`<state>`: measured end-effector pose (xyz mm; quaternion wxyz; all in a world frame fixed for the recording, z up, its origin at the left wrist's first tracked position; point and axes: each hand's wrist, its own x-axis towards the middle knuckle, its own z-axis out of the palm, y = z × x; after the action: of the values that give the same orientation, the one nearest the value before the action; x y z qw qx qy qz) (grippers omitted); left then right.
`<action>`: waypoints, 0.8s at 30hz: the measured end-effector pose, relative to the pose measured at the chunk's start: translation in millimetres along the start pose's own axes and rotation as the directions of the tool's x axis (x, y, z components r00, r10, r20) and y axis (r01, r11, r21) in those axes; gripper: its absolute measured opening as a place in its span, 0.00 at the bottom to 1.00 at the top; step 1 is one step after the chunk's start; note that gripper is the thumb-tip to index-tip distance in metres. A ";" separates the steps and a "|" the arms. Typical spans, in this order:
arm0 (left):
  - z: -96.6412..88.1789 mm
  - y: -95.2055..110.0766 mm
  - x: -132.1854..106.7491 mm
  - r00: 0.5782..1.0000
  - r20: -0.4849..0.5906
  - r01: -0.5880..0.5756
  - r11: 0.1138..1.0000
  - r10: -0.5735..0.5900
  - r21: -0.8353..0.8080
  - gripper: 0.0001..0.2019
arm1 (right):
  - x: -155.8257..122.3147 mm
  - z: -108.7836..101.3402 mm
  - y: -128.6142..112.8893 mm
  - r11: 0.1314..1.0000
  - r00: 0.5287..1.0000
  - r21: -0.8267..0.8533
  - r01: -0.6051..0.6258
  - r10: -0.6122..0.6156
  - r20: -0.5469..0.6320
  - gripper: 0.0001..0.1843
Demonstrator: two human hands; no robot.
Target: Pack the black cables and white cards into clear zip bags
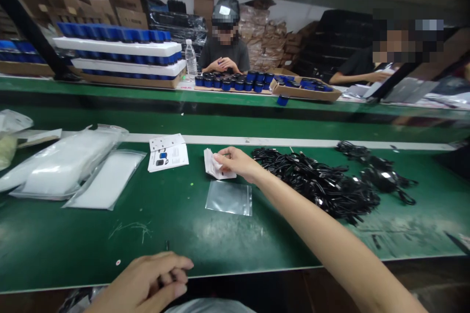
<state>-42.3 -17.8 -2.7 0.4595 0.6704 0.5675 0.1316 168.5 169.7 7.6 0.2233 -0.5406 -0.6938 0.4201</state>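
My right hand [235, 162] reaches across the green table with thumb and fingers closed on a small stack of folded paper leaflets [209, 164]. Just in front of the stack, a clear zip bag [229, 198] lies flat. Left of it rests another pile of printed leaflets [168, 152], showing blue and black product pictures. My left hand [157, 276] hovers by the table's near edge, fingers loosely bent and apart from the thumb, with nothing seen in it. A heap of black cables [312, 181] lies to the right of the right hand.
Plastic packs of white bags [73, 161] lie at the left. More bundled black cables [385, 173] sit at the far right. On the raised shelf stand blue-and-black jars [225, 83], stacked trays [125, 48] and a bottle [190, 60]. Two people sit across the bench.
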 end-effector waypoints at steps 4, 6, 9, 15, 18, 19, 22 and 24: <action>2.4 26.6 34.3 0.981 -0.081 -0.153 0.956 0.179 0.252 0.12 | -46.7 -5.7 4.4 0.977 0.994 -0.213 0.017 -0.040 -0.103 0.09; 10.5 35.0 52.2 0.958 -0.071 -0.237 0.903 0.279 0.358 0.13 | -66.1 -6.7 8.2 0.954 0.993 -0.299 0.003 -0.039 -0.115 0.12; 22.9 44.7 75.5 0.931 -0.086 -0.277 0.838 0.356 0.470 0.19 | -80.5 -7.1 14.1 0.941 0.997 -0.338 0.022 -0.047 -0.066 0.10; 20.4 56.5 93.8 0.904 -0.177 -0.243 0.810 0.389 0.534 0.11 | -93.8 -3.1 20.8 0.977 0.990 -0.160 0.141 -0.137 0.036 0.05; 12.2 55.0 89.7 0.918 -0.169 -0.228 0.827 0.358 0.514 0.11 | -105.6 5.9 26.2 0.992 0.993 0.073 0.106 -0.110 0.049 0.04; 10.8 53.3 87.6 0.920 -0.181 -0.215 0.834 0.347 0.508 0.13 | -109.0 10.0 28.6 0.981 0.994 0.179 0.075 -0.087 0.062 0.04; 11.9 46.8 79.9 0.905 -0.266 -0.164 0.850 0.331 0.501 0.09 | -115.0 22.9 34.5 0.916 0.996 0.400 -0.020 -0.017 0.090 0.07; 16.0 43.9 73.0 0.801 -0.442 -0.124 0.835 0.403 0.536 0.10 | -115.9 29.2 35.4 0.904 0.998 0.425 -0.049 0.024 0.065 0.07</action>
<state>20.4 42.0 -3.0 0.0764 0.7730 0.5849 0.2336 202.7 53.3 -20.8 0.3078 -0.4792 -0.5813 0.5811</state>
